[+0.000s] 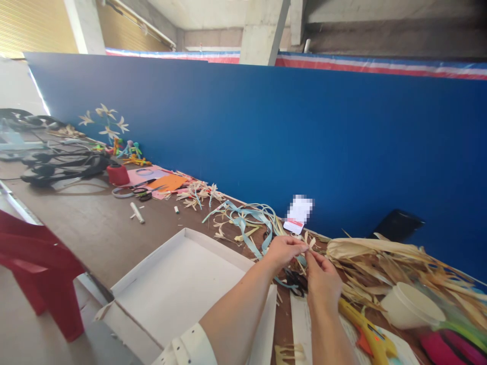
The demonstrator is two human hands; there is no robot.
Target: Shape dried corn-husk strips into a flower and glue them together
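Note:
Pinched between the fingertips of both hands is a small flower point(311, 240) with pale husk-like petals. My left hand point(283, 252) closes on it from the left, and my right hand point(323, 274) grips its base from the right. Just below the hands, dark-handled scissors point(297, 282) show in part. Pale blue strips point(243, 225) lie in a loose tangle to the left of my fingers. Dried corn husks point(365, 251) are heaped to the right. Beyond the hands a phone point(293, 226) leans against the blue panel.
A shallow white box point(186, 284) lies left of my forearms. On the right are a yellow glue gun point(365, 327) and a white cup point(409, 306). Farther left sit scissors point(146, 192), a red spool point(118, 174) and headsets point(64, 165). A blue panel point(228, 132) borders the table.

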